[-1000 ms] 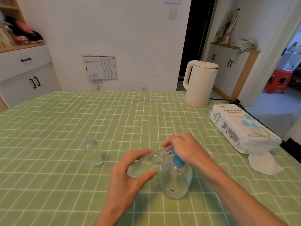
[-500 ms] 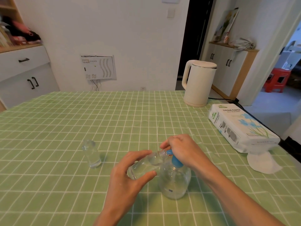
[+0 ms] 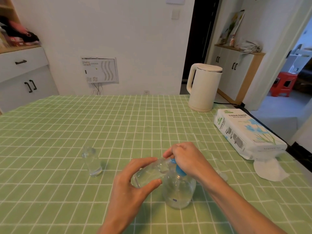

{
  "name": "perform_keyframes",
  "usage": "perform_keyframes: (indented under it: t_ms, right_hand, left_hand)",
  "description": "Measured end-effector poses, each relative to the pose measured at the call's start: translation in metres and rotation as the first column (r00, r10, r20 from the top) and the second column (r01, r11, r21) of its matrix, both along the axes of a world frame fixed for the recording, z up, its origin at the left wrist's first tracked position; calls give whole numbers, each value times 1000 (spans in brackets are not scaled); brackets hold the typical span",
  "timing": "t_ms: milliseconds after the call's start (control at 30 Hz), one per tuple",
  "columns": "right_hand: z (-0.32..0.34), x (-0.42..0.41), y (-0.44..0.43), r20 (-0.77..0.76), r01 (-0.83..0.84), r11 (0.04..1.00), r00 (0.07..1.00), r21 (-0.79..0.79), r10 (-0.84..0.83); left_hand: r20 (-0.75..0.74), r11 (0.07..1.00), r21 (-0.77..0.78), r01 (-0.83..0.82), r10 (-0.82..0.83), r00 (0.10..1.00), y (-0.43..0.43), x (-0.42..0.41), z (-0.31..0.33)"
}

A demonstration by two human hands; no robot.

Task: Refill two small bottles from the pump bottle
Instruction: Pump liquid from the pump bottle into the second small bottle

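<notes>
A clear pump bottle [image 3: 179, 191] with a blue pump head [image 3: 179, 171] stands on the green checked tablecloth near the front. My right hand [image 3: 185, 159] rests on top of the pump head, fingers closed around it. My left hand [image 3: 128, 184] holds a small clear bottle [image 3: 148, 173] tilted on its side, its mouth up against the blue nozzle. A second small clear bottle [image 3: 92, 162] stands upright and uncapped to the left, apart from both hands.
A white electric kettle [image 3: 203, 86] stands at the back right with its cord off the table edge. A tissue paper pack [image 3: 248, 134] and a loose tissue [image 3: 268, 171] lie at the right edge. A small clear cap [image 3: 222, 175] sits behind my right forearm.
Both hands and the bottles stay in the same pose; only my head view shifts slightly.
</notes>
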State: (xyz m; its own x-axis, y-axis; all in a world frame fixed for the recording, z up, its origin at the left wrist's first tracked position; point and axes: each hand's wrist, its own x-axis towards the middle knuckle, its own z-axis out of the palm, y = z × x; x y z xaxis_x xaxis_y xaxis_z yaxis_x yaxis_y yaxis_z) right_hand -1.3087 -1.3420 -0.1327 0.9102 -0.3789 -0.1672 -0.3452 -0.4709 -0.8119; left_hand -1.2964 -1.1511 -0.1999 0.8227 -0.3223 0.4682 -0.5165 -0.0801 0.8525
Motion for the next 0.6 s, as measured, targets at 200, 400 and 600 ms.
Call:
perform_keyframes:
  t_ms: [200,400,600]
  right_hand:
    - [4,-2,1,-20,7,1000,1000,-18,-7]
    - [13,-1,0,-29,8,999,1000,-47,-9]
    - [13,-1,-1,-35,9,999,999,-33,-10]
  left_hand:
    - [-2,1000,-13,11,-11,1000,-1,0,-4]
    - [5,1000,-22,10,-10,1000,1,0,1]
    - [24,1000,4,7,-7,1000,-1,1,-1]
